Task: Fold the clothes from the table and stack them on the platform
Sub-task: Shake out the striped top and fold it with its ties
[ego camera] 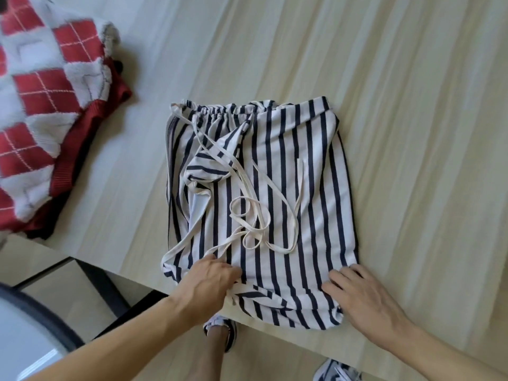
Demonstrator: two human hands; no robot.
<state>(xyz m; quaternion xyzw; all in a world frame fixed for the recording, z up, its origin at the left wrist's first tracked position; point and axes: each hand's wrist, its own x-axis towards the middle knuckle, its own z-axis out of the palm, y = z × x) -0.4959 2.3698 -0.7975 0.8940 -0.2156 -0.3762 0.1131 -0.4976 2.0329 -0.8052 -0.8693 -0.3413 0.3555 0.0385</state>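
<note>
A white garment with navy stripes (277, 193) lies partly folded on the pale wooden table (412, 133), its gathered waistband at the far end. Cream drawstrings (247, 215) lie loose and tangled across its top. My left hand (211, 281) pinches the near left edge of the striped fabric, fingers curled into the cloth. My right hand (360, 295) rests on the near right corner, fingers spread and pressing the fabric flat. The near hem hangs slightly over the table's front edge.
A red and white argyle knit (46, 105) lies in a heap at the table's far left, over something dark. Below the table edge are my shoes (220, 334), a black frame (99, 284) and a dark-rimmed white surface (22, 334) at lower left.
</note>
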